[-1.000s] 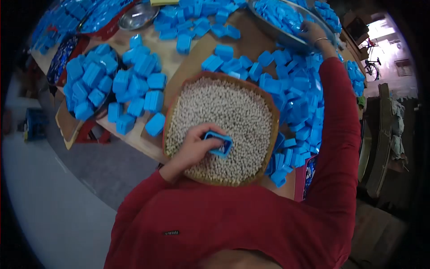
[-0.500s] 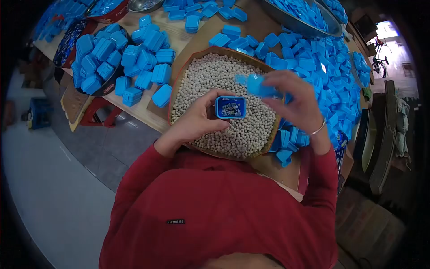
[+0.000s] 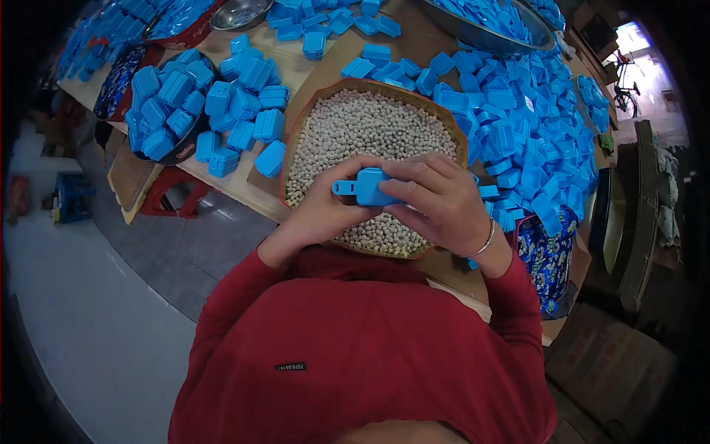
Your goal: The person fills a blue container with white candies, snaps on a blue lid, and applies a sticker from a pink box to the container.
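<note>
Over a shallow tray [image 3: 460, 133] of small pale round pellets [image 3: 370, 122], my two hands meet on a small blue plastic case [image 3: 372, 188]. My left hand [image 3: 325, 207] wraps its left side, with the thumb along the near edge. From the right, my right hand [image 3: 440, 200] grips the case's top and right end with bent fingers. A flat blue tab with slots [image 3: 343, 188] sticks out to the left, across my left fingers. The case's top is covered in blue, and its inside is hidden.
Loose blue case parts [image 3: 510, 133] lie heaped right of the tray. Closed blue cases [image 3: 251, 74] sit at the left, some in a dark bowl [image 3: 194, 148]. A metal basin [image 3: 543, 46] of blue pieces stands at the back. Printed blue packets [image 3: 547, 259] fill a container at the right.
My right hand has come left and down with its blue piece onto the case in my left hand. The printed packet that showed inside the case is now covered.
</note>
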The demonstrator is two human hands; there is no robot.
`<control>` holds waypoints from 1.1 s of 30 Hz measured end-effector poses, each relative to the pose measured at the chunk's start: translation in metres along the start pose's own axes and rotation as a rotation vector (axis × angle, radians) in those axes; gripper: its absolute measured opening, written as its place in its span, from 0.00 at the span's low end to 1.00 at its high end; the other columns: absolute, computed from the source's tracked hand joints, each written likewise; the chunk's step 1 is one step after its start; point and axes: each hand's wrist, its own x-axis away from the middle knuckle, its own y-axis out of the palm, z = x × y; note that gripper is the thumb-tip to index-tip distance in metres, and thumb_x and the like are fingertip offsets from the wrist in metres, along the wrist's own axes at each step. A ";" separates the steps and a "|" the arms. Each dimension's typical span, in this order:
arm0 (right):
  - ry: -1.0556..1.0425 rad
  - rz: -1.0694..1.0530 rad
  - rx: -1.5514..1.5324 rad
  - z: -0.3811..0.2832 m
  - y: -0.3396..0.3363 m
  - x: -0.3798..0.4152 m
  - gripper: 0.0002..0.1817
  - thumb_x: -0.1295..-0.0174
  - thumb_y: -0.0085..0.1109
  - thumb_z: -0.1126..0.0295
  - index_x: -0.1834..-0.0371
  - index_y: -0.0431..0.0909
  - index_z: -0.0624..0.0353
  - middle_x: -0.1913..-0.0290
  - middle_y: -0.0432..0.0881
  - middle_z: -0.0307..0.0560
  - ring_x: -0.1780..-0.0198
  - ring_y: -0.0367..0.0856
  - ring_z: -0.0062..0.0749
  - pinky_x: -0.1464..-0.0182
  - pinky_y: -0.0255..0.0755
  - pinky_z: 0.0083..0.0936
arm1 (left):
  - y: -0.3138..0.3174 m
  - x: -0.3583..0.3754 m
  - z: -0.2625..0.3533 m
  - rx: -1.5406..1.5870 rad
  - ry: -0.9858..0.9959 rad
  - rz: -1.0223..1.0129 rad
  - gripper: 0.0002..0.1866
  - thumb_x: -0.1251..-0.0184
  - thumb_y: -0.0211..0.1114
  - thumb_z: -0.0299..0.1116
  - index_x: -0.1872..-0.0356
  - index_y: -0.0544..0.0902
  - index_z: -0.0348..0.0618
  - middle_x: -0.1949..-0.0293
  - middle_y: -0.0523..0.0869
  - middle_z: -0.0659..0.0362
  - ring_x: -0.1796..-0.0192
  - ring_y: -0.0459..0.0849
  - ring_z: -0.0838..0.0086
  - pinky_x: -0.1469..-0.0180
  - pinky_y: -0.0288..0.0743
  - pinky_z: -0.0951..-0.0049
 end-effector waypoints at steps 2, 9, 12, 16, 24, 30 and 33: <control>-0.006 0.005 0.013 -0.002 0.001 0.000 0.20 0.57 0.72 0.74 0.58 0.79 0.56 0.53 0.81 0.45 0.55 0.81 0.41 0.56 0.76 0.33 | 0.001 0.001 -0.003 0.024 0.020 0.011 0.27 0.46 0.68 0.20 0.42 0.73 0.42 0.54 0.80 0.63 0.52 0.79 0.81 0.51 0.75 0.77; 0.012 0.086 -0.024 0.003 0.002 0.006 0.19 0.58 0.70 0.73 0.59 0.79 0.57 0.55 0.80 0.44 0.57 0.80 0.40 0.58 0.76 0.32 | 0.001 -0.001 0.003 0.173 -0.044 -0.013 0.26 0.46 0.66 0.18 0.42 0.73 0.41 0.54 0.80 0.63 0.52 0.79 0.82 0.51 0.75 0.79; 0.015 0.094 -0.030 0.003 0.003 0.006 0.19 0.58 0.70 0.73 0.59 0.79 0.57 0.55 0.80 0.44 0.58 0.80 0.40 0.59 0.76 0.32 | 0.000 -0.002 0.004 0.183 -0.045 -0.023 0.27 0.46 0.66 0.18 0.42 0.73 0.40 0.54 0.80 0.63 0.52 0.79 0.82 0.52 0.75 0.79; -0.020 0.077 -0.003 0.003 0.000 0.007 0.18 0.58 0.70 0.73 0.60 0.79 0.57 0.55 0.80 0.44 0.58 0.80 0.40 0.59 0.76 0.32 | 0.000 -0.003 -0.001 0.116 0.014 -0.011 0.27 0.46 0.66 0.18 0.42 0.73 0.40 0.53 0.80 0.63 0.52 0.79 0.82 0.52 0.75 0.78; -0.060 0.113 -0.049 0.003 0.008 0.009 0.18 0.54 0.69 0.71 0.58 0.79 0.59 0.55 0.79 0.44 0.57 0.79 0.39 0.56 0.76 0.32 | -0.009 0.004 0.017 0.164 -0.088 -0.071 0.25 0.40 0.67 0.28 0.40 0.73 0.41 0.53 0.79 0.62 0.54 0.78 0.83 0.53 0.74 0.80; 0.653 0.309 -0.760 -0.010 0.029 0.016 0.26 0.43 0.68 0.61 0.46 0.72 0.63 0.54 0.74 0.48 0.50 0.76 0.33 0.51 0.73 0.28 | -0.004 0.002 0.014 0.080 0.045 -0.033 0.24 0.37 0.67 0.32 0.39 0.74 0.42 0.47 0.75 0.59 0.45 0.76 0.75 0.48 0.73 0.76; 0.750 0.286 -0.907 -0.010 0.031 0.016 0.25 0.41 0.68 0.62 0.46 0.72 0.65 0.55 0.75 0.46 0.51 0.77 0.31 0.52 0.74 0.27 | -0.007 0.001 0.017 -0.011 0.070 -0.041 0.25 0.37 0.66 0.31 0.39 0.74 0.42 0.45 0.72 0.58 0.42 0.74 0.72 0.46 0.73 0.75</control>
